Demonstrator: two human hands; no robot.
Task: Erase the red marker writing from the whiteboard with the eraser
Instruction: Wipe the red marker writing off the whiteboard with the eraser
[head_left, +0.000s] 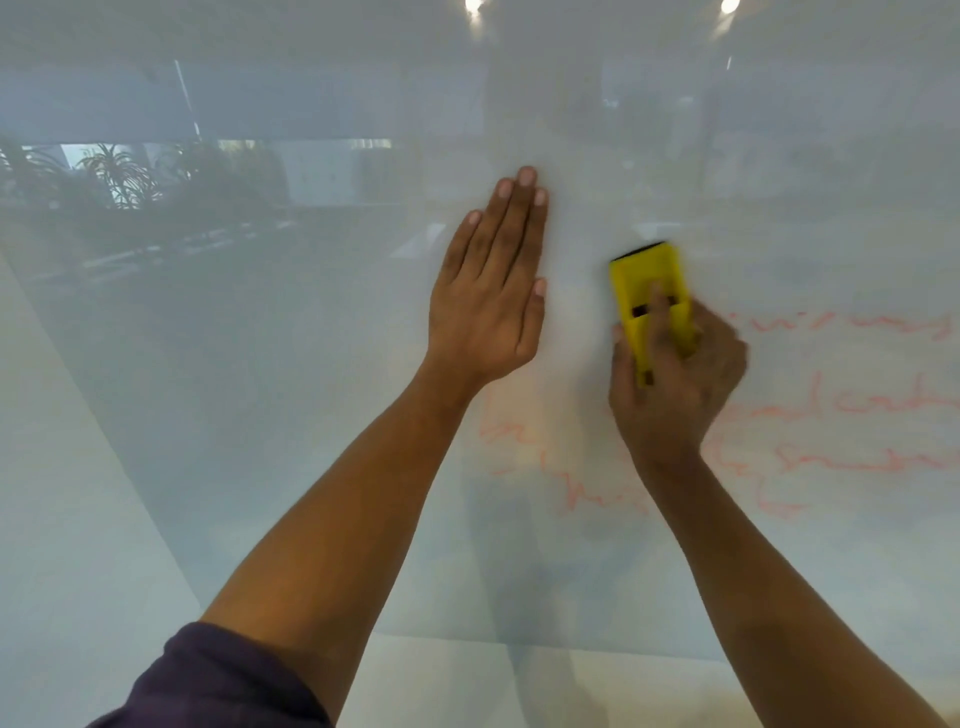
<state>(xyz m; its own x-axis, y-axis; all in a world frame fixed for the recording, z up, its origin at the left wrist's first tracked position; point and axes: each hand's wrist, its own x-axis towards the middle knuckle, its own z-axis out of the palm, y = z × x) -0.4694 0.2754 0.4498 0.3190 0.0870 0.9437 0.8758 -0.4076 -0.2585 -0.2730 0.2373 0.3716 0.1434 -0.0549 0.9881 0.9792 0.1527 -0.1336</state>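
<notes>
Yellow eraser (649, 291), black felt edge

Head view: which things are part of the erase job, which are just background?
In the job:
eraser, yellow, held in right hand
red writing, still on the board
whiteboard
left hand, flat on the board

Background:
plant reflections
ceiling light glare
dark sleeve

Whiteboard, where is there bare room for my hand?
Bare: the glossy white whiteboard left of the flat left hand, and above both hands. Crowded: red marker writing right of and below the right hand gripping the yellow eraser.
</notes>
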